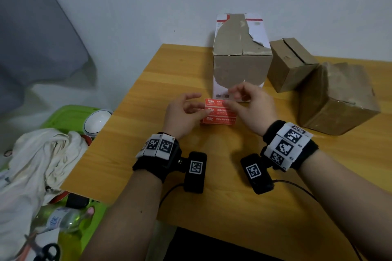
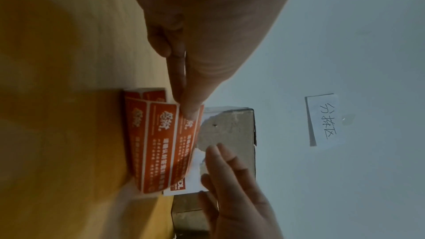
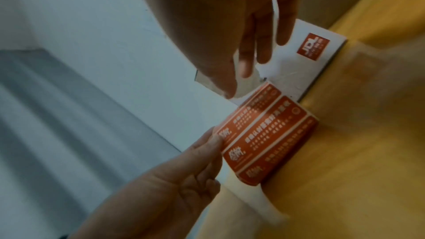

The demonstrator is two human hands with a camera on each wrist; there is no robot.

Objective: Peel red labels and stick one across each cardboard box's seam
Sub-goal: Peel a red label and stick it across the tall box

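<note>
A sheet of red labels (image 1: 219, 112) stands curled on the wooden table (image 1: 148, 154), just in front of a tall cardboard box (image 1: 241, 65) with torn white paper. My left hand (image 1: 202, 108) pinches the sheet's left edge between thumb and forefinger; the left wrist view shows that pinch (image 2: 187, 110) on the label sheet (image 2: 156, 143). My right hand (image 1: 230, 98) hovers at the top label's right end with loosely bent fingers (image 3: 243, 68) that hold nothing. Two brown boxes, a small one (image 1: 290, 63) with an open seam and a larger one (image 1: 337, 99), sit at the right.
The three boxes crowd the table's far right by the white wall. Off the table's left edge lie a green bin (image 1: 70, 116), a white cloth (image 1: 42, 154), a white round object (image 1: 97, 121), a bottle (image 1: 61, 218) and scissors (image 1: 46, 250). A paper note (image 2: 324, 119) hangs on the wall.
</note>
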